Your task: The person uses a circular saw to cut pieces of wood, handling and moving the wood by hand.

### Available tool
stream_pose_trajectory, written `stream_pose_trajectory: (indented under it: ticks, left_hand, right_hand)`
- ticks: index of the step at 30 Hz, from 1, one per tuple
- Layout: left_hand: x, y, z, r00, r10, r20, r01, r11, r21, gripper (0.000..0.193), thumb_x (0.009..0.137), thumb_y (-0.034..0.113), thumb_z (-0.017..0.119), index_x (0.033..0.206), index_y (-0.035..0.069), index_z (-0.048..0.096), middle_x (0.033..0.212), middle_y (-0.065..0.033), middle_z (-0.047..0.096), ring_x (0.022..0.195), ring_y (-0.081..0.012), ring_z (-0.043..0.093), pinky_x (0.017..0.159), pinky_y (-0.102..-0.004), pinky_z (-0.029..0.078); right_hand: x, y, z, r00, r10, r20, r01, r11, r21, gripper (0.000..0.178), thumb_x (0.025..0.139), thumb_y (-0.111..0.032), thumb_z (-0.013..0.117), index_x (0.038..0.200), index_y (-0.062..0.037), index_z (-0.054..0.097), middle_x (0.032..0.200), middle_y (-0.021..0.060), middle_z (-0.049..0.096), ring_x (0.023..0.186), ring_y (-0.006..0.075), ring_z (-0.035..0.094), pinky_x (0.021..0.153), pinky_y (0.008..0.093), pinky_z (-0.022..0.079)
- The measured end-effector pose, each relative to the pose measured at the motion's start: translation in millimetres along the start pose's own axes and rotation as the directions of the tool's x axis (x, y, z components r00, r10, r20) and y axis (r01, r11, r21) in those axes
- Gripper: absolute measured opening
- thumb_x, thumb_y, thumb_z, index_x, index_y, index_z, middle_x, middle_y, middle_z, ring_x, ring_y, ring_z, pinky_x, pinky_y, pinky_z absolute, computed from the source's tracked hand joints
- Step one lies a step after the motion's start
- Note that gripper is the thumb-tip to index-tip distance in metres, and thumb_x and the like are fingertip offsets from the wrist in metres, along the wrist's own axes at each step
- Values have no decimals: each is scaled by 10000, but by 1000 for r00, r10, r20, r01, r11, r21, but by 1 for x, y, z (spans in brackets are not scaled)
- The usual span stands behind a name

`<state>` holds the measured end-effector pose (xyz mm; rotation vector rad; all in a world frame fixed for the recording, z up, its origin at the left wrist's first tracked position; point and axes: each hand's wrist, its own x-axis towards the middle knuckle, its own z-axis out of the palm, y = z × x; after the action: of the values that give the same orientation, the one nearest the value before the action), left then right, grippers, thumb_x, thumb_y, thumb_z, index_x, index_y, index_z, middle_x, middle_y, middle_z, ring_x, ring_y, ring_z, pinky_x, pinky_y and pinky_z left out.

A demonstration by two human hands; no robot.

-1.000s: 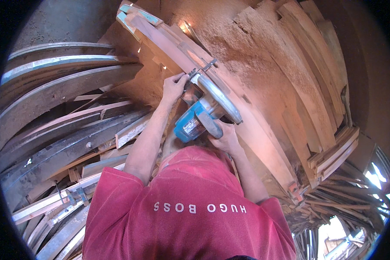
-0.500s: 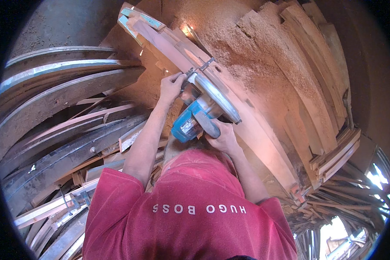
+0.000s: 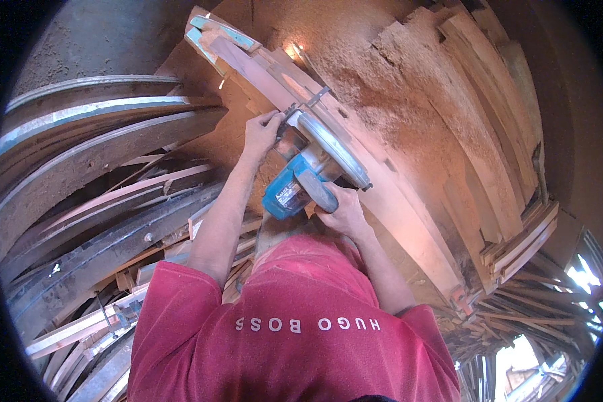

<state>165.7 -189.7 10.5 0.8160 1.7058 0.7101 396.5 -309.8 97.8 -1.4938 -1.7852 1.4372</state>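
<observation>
Both hands grip the circular saw (image 3: 311, 175) on a plank (image 3: 382, 201): left hand (image 3: 261, 131) front, right hand (image 3: 338, 211) handle.

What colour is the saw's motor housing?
Teal-blue motor housing on the circular saw, clearest in the head view.

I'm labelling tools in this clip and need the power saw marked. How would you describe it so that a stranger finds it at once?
Start at the long reddish plank running diagonally across the sawdust-covered pile. The circular saw sits on it, between the left hand at its front and the right hand on its rear handle. Its teal body and round silver blade guard are the only non-wood colours there.
</observation>
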Motion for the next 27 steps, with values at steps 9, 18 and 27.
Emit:
stream_pose_trajectory:
  ticks: [9, 18, 27]
  left_hand:
    - [14, 5, -13, 999, -38, -5, 38, 999, -22, 304, 932, 304, 683, 982, 20, 781, 717, -6, 667, 619, -79, 585, 548, -262, 471]
    - [32, 3, -25, 999, 38, -34, -37, 999, 14, 329, 913, 289, 703, 1053, 0, 771, 795, -37, 719, 728, -90, 629, 662, -265, 508]
    - [50, 2, -38, 994, 93, -55, -91, 995, 27, 331, 901, 299, 710, 1029, 0, 776, 775, -32, 707, 706, -82, 611, 643, -261, 496]
  right_hand:
    - [18, -5, 7, 1000, -12, -20, 12, 1000, 2, 404, 735, -179, 769, 1097, -37, 657, 938, 198, 708, 859, 385, 700, 769, 452, 559]
    - [37, -15, 13, 1000, -10, -22, 10, 1000, 9, 379, 719, -83, 715, 1085, 5, 665, 900, 214, 697, 846, 369, 713, 783, 405, 554]
    - [54, -22, 20, 999, -12, -33, 12, 1000, -6, 362, 725, -85, 727, 1073, 0, 671, 898, 210, 702, 854, 368, 715, 780, 404, 556]
